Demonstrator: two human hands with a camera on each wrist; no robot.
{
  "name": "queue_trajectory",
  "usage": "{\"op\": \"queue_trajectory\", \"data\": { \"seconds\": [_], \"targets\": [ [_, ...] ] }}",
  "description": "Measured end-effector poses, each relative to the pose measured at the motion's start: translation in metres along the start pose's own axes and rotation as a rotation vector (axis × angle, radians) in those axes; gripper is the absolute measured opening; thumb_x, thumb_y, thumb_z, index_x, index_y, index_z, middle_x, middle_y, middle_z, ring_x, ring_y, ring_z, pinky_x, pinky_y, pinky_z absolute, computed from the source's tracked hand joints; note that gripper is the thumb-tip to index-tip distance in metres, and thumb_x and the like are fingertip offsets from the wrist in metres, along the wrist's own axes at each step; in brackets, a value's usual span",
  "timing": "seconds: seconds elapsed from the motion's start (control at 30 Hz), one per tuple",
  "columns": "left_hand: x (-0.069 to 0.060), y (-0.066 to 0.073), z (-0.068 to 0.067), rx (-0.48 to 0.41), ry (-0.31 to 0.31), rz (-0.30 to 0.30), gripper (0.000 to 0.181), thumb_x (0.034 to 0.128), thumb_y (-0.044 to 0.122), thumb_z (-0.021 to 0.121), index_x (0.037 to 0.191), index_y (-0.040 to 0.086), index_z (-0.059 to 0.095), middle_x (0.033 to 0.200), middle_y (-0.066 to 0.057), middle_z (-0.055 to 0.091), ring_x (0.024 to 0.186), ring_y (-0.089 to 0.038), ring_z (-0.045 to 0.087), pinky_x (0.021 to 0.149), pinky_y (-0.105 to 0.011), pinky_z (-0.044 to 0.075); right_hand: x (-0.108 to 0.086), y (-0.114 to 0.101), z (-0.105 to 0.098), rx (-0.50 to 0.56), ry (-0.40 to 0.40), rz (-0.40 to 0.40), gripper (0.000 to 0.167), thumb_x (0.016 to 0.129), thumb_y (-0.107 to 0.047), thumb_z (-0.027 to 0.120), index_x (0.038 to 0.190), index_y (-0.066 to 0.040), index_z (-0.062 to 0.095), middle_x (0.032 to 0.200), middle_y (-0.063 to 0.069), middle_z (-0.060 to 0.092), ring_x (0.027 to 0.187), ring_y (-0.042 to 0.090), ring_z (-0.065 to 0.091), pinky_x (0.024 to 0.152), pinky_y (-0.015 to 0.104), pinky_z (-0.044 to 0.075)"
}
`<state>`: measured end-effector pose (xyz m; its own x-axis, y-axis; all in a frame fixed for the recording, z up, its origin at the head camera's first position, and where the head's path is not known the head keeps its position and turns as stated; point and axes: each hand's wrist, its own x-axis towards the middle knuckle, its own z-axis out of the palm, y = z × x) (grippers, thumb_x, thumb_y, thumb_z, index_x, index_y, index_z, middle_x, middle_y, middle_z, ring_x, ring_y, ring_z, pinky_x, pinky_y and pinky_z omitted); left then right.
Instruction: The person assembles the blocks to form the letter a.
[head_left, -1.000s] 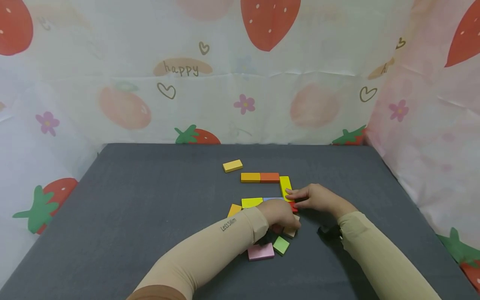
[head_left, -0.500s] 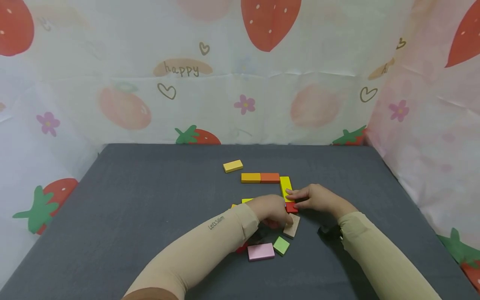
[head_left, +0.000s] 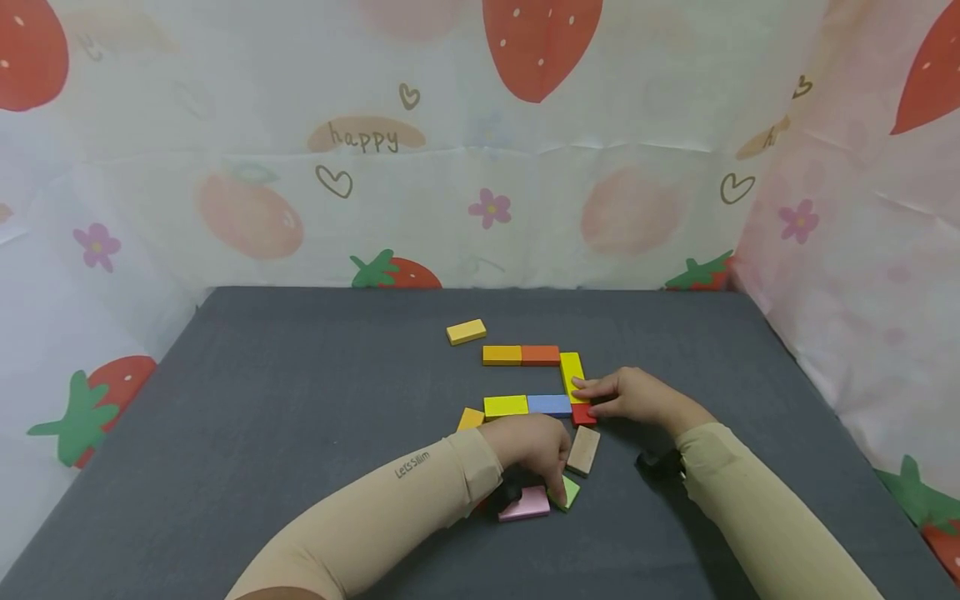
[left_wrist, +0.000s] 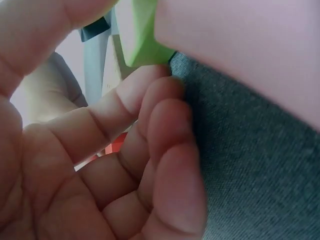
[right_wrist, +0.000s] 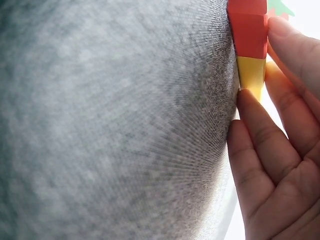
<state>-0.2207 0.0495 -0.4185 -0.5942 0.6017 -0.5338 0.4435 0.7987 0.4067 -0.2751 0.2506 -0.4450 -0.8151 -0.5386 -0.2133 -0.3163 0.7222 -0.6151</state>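
Observation:
My left hand [head_left: 528,446] is at the small green block [head_left: 572,493], with thumb and index finger on either side of it. In the left wrist view, the green block [left_wrist: 145,37] shows between them, and the other fingers curl below. My right hand [head_left: 637,398] rests at the row's right end, its fairly straight fingers touching the upright yellow block [head_left: 572,371] and the red block [head_left: 582,414]. The right wrist view has the thumb against the red block [right_wrist: 250,35] and fingertips by the yellow block [right_wrist: 251,72]. A plain wooden block [head_left: 582,451] lies between the hands.
A pink block [head_left: 525,505] lies left of the green one. Yellow [head_left: 506,407] and blue [head_left: 549,406] blocks adjoin the red one. Farther back lie an amber block [head_left: 501,356], an orange block [head_left: 540,356] and a loose yellow block [head_left: 466,332] on the dark tabletop [head_left: 300,375].
My left hand has drawn back from the wooden block, uncovering it and the blue block, and moved down to the green block. The right hand stays where it was.

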Motion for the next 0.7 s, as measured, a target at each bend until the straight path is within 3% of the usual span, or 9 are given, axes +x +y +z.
{"op": "queue_trajectory", "data": {
  "seconds": [0.23, 0.57, 0.7],
  "targets": [
    [0.0008, -0.0002, -0.0005, -0.004, -0.008, 0.004, 0.026, 0.0670, 0.028, 0.081, 0.069, 0.015, 0.059, 0.066, 0.001, 0.052, 0.064, -0.012, 0.048, 0.056, -0.025, 0.036, 0.0006, 0.0007, 0.0002, 0.008, -0.003, 0.008, 0.039, 0.081, -0.026, 0.068, 0.120, -0.022, 0.061, 0.130, -0.002, 0.051, 0.123, 0.024, 0.044, 0.096, 0.044, 0.038],
    [0.0036, -0.0031, -0.0031, 0.008, 0.073, -0.014, 0.030, 0.0669, 0.033, 0.081, 0.064, 0.014, 0.058, 0.060, 0.002, 0.051, 0.058, -0.012, 0.047, 0.052, -0.024, 0.034, 0.0016, 0.0011, 0.0002, 0.008, -0.006, -0.003, 0.040, 0.081, -0.027, 0.068, 0.120, -0.021, 0.061, 0.130, -0.002, 0.051, 0.123, 0.024, 0.045, 0.096, 0.044, 0.038],
    [0.0047, -0.0029, -0.0025, -0.011, 0.062, -0.019, 0.027, 0.0675, 0.032, 0.080, 0.064, 0.015, 0.060, 0.060, 0.001, 0.053, 0.058, -0.012, 0.049, 0.053, -0.023, 0.035, 0.0011, 0.0014, -0.0002, 0.006, -0.004, -0.004, 0.040, 0.081, -0.027, 0.068, 0.120, -0.021, 0.061, 0.130, -0.002, 0.051, 0.123, 0.024, 0.045, 0.096, 0.044, 0.038]
  ]
}}
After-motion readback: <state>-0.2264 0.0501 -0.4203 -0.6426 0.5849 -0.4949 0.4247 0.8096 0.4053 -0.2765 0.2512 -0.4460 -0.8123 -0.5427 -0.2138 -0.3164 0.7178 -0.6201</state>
